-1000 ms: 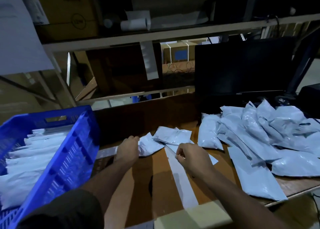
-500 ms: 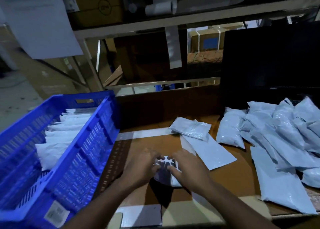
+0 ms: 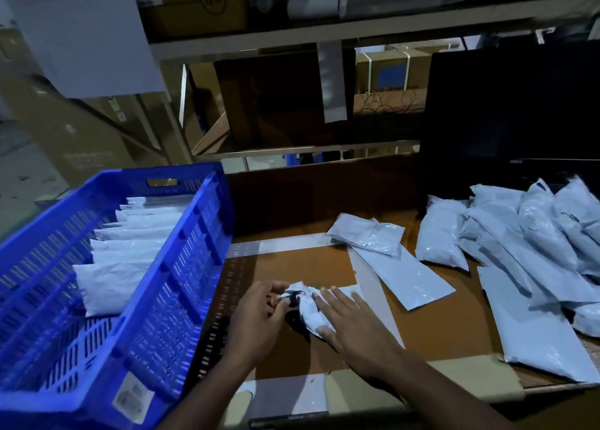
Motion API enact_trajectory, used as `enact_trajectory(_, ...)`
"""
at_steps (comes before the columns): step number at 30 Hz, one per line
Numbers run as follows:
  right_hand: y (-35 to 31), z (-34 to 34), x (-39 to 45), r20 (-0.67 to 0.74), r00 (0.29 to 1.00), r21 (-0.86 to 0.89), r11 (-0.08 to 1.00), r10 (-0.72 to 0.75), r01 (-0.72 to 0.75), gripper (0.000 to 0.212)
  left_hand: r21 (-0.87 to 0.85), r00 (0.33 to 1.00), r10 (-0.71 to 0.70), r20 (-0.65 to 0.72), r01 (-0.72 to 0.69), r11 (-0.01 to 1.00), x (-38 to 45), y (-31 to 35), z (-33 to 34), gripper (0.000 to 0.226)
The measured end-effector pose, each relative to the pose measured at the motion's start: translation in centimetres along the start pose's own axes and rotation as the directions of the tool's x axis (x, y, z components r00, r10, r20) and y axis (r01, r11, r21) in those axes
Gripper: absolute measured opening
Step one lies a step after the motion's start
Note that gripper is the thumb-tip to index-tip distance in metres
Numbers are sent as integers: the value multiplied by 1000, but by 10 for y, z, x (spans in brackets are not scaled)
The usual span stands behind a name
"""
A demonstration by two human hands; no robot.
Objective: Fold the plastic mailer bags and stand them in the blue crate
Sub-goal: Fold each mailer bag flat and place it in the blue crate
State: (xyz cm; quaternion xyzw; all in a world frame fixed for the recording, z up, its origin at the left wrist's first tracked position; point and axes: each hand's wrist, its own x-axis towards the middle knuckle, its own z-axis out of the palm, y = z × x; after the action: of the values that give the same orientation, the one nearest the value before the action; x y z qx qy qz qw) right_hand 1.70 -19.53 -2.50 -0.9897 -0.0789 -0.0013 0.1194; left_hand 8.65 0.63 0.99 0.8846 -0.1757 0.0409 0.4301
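A small grey mailer bag (image 3: 310,309) lies on the cardboard-covered table (image 3: 292,267) in front of me. My left hand (image 3: 259,319) pinches its crumpled left end with curled fingers. My right hand (image 3: 347,322) lies flat on the bag with straight, spread fingers, pressing it down. The blue crate (image 3: 181,286) stands at the left, and a row of folded bags (image 3: 130,251) stands upright inside it. Two more bags (image 3: 383,254) lie just beyond my hands.
A heap of unfolded grey mailer bags (image 3: 535,257) fills the right side of the table. A dark monitor (image 3: 513,114) stands behind the heap. Shelving with cardboard boxes (image 3: 194,7) rises behind the table.
My hands pulled one bag from the far middle of the table toward me. The right hand's fingers have since straightened and flattened on the bag. The view has swung left toward the crate.
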Motion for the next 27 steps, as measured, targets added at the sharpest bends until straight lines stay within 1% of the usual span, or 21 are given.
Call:
enact_trajectory(4, 5, 11, 7, 25, 996, -48, 996, 83, -81, 66, -10, 998, -56, -14, 56, 998, 6, -6, 8, 23)
enact_trajectory(6, 9, 12, 9, 21, 996, -52, 995, 90, -89, 73, 10, 995, -101, 10, 101, 995, 13, -11, 10, 35)
enact_trajectory(8, 13, 12, 8, 25, 995, -27, 995, 96, -96, 78, 79, 983, -161, 89, 155, 985, 25, -14, 10, 54)
enact_trajectory(9, 16, 12, 8, 37, 995, -12, 996, 94, -94, 80, 116, 974, -183, 136, 168, 979, 31, -16, 12, 55)
enact_trajectory(10, 18, 10, 7, 49, 995, 3, 996, 91, -91, 80, 163, 968, -180, 174, 152, 975, 37, -16, 14, 48)
enact_trajectory(12, 23, 7, 6, 53, 994, 44, 994, 99, -102, 80, 239, 963, -166, 213, 114, 964, 46, -15, 16, 21)
enact_trajectory(13, 27, 5, 5, 36, 994, 73, 991, 107, -110, 79, 210, 961, -171, 217, 125, 970, 49, -15, 15, 8)
enact_trajectory(14, 29, 4, 4, 13, 993, 110, 987, 115, -116, 73, 115, 958, -178, 223, 156, 981, 50, -15, 14, 3)
enact_trajectory(15, 32, 3, 2, -15, 992, 155, 981, 123, -120, 65, -22, 955, -189, 227, 199, 980, 51, -14, 12, 5)
enact_trajectory(16, 35, 2, 1, -45, 990, 200, 973, 130, -119, 57, -151, 949, -206, 239, 246, 957, 51, -11, 10, 8)
enact_trajectory(17, 37, 1, 0, -77, 987, 234, 965, 138, -117, 54, -241, 943, -230, 240, 288, 927, 52, -7, 10, 13)
enact_trajectory(19, 39, 0, -2, -116, 982, 240, 963, 152, -121, 53, -345, 936, -287, 202, 343, 874, 51, -4, 14, 21)
enact_trajectory(20, 39, -1, -4, -108, 982, 216, 968, 153, -127, 53, -371, 933, -316, 171, 358, 857, 51, -4, 18, 24)
enact_trajectory(22, 38, 2, -7, -41, 987, 92, 985, 153, -149, 54, -359, 916, -381, 125, 400, 843, 50, -9, 25, 23)
enact_trajectory(24, 37, 7, -9, 4, 988, -46, 987, 157, -157, 57, -309, 888, -450, 93, 455, 835, 48, -19, 28, 24)
enact_trajectory(25, 36, 9, -9, 4, 987, -78, 984, 162, -161, 58, -254, 884, -463, 65, 464, 849, 46, -22, 27, 26)
enact_trajectory(27, 32, 9, -7, 1, 986, -100, 981, 169, -168, 62, -63, 901, -433, -41, 430, 901, 42, -25, 23, 37)
